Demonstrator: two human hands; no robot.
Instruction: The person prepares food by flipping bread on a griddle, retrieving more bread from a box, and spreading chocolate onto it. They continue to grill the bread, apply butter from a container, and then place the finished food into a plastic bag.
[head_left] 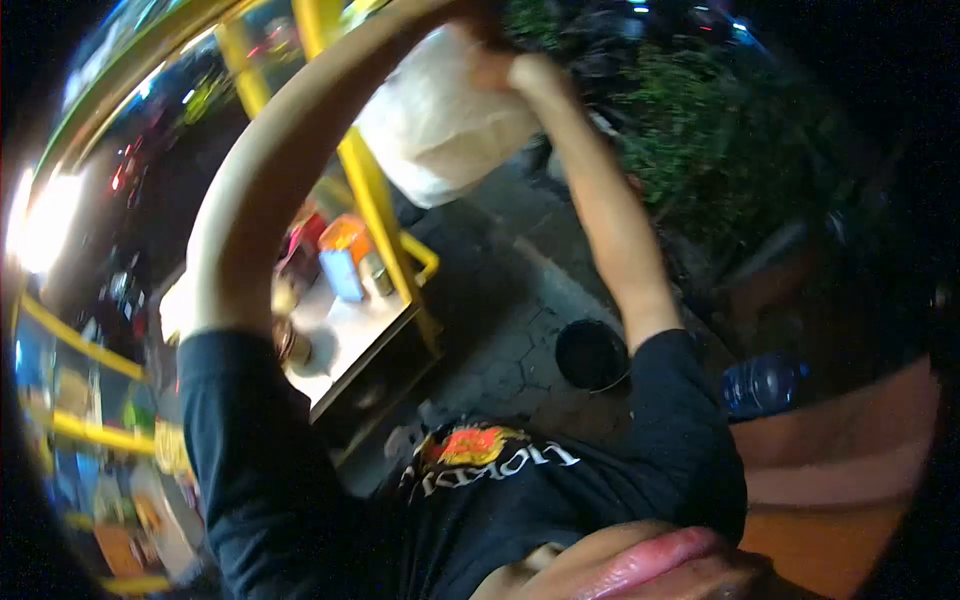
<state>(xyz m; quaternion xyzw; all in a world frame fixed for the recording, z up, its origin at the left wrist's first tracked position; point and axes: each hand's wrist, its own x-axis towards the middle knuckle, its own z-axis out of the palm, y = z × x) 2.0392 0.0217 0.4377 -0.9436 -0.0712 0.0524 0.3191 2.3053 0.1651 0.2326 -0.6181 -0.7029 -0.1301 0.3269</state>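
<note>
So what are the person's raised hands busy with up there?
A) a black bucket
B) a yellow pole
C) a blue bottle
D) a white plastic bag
D: the right hand is closed on the top of the white plastic bag and the left hand reaches the same spot, while the black bucket sits untouched on the pavement.

The left hand (pixel 468 12) is cut off by the top edge, and the right hand (pixel 527 76) is blurred, so the hold on the white bag (pixel 440 125) cannot be told. What is inside the bag is hidden. The small things on the cart shelf (pixel 352 330) are blurred, and the blue bottle (pixel 765 384) is partly covered by a dark sleeve (pixel 685 410).
</note>
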